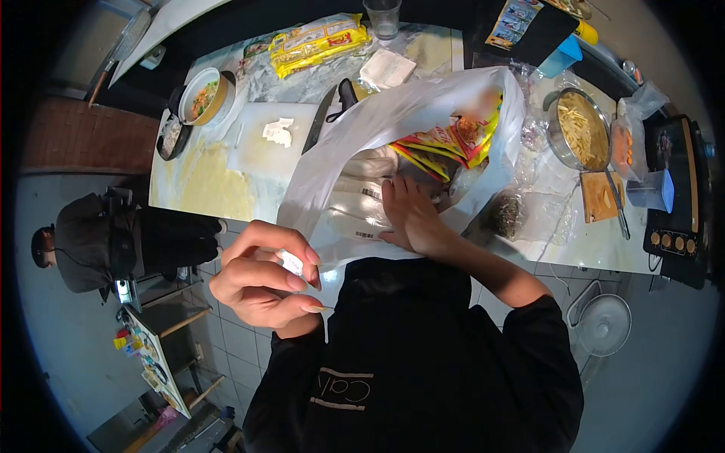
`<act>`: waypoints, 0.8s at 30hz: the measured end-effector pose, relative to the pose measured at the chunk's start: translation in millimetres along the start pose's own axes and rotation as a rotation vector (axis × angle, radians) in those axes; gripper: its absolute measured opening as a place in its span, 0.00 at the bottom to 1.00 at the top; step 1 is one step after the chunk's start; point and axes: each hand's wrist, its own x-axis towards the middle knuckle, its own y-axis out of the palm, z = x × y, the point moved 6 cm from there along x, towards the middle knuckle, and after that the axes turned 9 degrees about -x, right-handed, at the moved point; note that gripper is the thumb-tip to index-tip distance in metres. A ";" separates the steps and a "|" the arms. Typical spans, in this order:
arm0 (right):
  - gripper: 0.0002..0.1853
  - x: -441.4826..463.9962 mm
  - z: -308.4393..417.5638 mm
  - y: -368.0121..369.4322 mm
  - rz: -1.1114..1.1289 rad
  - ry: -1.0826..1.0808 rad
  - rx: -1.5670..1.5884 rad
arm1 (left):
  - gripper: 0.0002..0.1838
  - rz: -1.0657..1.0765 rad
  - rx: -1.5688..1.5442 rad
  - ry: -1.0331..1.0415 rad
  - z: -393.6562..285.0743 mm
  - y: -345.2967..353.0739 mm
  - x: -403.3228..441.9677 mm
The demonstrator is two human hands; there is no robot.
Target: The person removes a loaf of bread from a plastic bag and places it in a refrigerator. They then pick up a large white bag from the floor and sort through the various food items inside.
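My left hand (266, 275) is raised in front of the table edge, its fingers curled around a small white piece (291, 263); I cannot make out its kind. Inside a large white plastic bag (317, 177), my right hand (409, 211) lies with fingers stretched out. It touches clear plastic packs with barcode labels (355, 202). Beside these packs, red and yellow food packets (453, 140) stick up in the bag. White chunks (278, 132) lie on a cutting board (245, 155) to the left, with a knife (320, 119) next to the board.
At the back are a yellow package (317, 45), a white block (387, 69) and a glass (384, 19). A bowl of chopped food (204, 98) stands left. On the right are a pot of pale strips (580, 128) and a wooden board (602, 198). Another person (98, 241) stands left.
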 end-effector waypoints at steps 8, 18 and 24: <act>0.22 -5.6 23.7 7.6 -0.105 0.061 -0.105 | 0.20 -0.182 0.000 -0.050 2.4 -0.5 -1.5; 0.17 -23.5 21.8 -5.5 -0.267 -0.028 0.062 | 0.20 -0.201 0.070 -0.094 2.0 -5.1 -1.0; 0.18 -3.6 -37.6 2.5 -0.240 -0.052 0.514 | 0.20 -0.272 0.122 -0.089 -1.8 -17.2 -1.4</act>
